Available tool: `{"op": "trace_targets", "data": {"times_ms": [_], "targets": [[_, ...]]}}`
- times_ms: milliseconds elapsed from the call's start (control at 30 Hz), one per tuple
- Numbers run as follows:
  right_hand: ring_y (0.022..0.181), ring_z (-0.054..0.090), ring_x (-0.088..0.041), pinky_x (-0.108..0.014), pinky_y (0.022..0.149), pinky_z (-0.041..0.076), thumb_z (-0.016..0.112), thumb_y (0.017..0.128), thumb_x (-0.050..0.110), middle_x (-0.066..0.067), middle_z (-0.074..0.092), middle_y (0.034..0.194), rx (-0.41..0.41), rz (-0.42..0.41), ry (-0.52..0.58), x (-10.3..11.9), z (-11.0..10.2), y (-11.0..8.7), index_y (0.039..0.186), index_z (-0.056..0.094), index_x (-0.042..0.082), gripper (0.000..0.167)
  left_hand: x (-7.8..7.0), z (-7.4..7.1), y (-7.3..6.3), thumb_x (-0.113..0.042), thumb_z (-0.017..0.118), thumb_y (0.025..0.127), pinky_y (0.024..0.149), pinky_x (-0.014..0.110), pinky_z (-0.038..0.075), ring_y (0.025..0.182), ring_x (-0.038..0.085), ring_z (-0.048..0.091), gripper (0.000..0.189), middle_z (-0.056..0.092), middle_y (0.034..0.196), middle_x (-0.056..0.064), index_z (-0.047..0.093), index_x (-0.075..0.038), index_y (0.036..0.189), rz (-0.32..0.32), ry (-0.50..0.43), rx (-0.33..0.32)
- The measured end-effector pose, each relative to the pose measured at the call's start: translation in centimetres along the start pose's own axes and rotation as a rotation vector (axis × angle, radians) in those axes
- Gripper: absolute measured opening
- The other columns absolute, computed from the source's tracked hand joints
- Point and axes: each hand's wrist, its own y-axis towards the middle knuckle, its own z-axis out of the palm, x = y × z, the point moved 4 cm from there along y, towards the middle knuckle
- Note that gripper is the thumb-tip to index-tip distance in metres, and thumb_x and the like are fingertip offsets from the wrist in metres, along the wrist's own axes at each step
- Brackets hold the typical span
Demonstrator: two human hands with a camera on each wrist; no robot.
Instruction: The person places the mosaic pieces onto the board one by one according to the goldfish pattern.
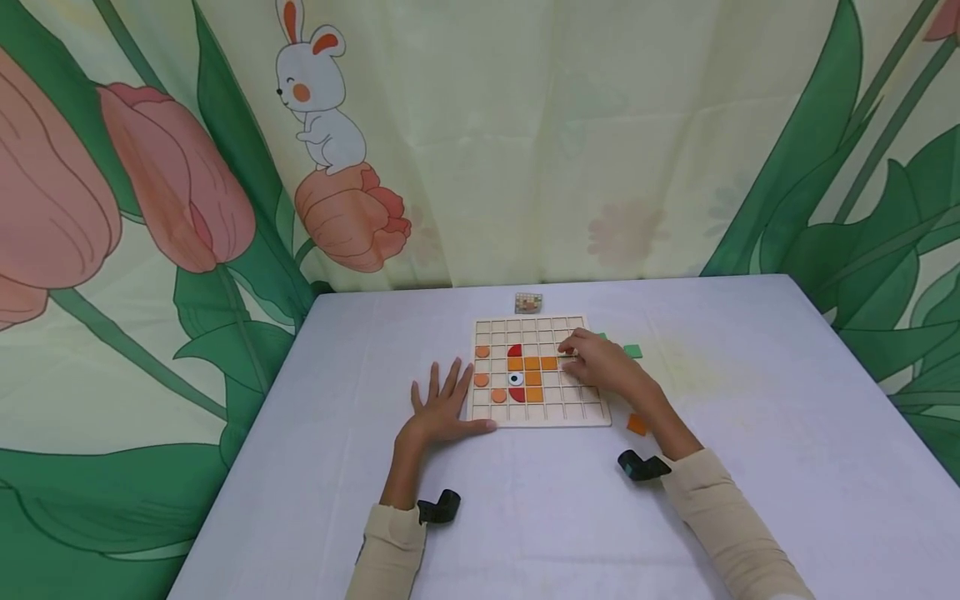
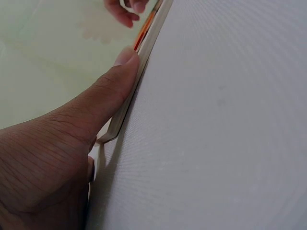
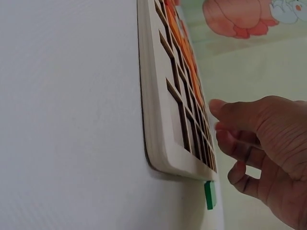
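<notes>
A wooden grid board (image 1: 558,411) lies on the table with orange square tiles (image 1: 532,378), red quarter-round tiles (image 1: 516,395), orange round tiles (image 1: 482,352) and an eye tile (image 1: 515,379) in its cells. My left hand (image 1: 442,410) is spread at the board's near left corner, its thumb (image 2: 117,76) along the front edge. Over the board's right columns hovers my right hand (image 1: 602,360), to the right of the row of orange squares. Its fingers (image 3: 235,143) are loosely bent, thumb and forefinger apart, and nothing shows between them.
Green tiles (image 1: 633,351) lie on the white table right of the board, partly behind my right hand. An orange tile (image 1: 637,424) lies near my right forearm. Behind the board sits a small patterned block (image 1: 528,303). A printed curtain (image 1: 525,167) hangs at the back.
</notes>
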Motion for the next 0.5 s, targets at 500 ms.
{"op": "trace_targets", "data": {"times_ms": [500], "targets": [[0.086,0.054,-0.023,-0.037,0.079,0.051,0.074,0.088,0.019,-0.010,0.060,0.109,-0.022,0.059,0.026,-3.6,-1.5,-2.5,0.113,0.068,0.003,0.030,0.0,0.0,0.0,-0.073,0.064,0.076,0.109,0.067,-0.011,0.147,0.033,-0.020,0.111,-0.005,0.165,0.001,0.008,-0.025,0.159,0.000,0.002,0.001]]}}
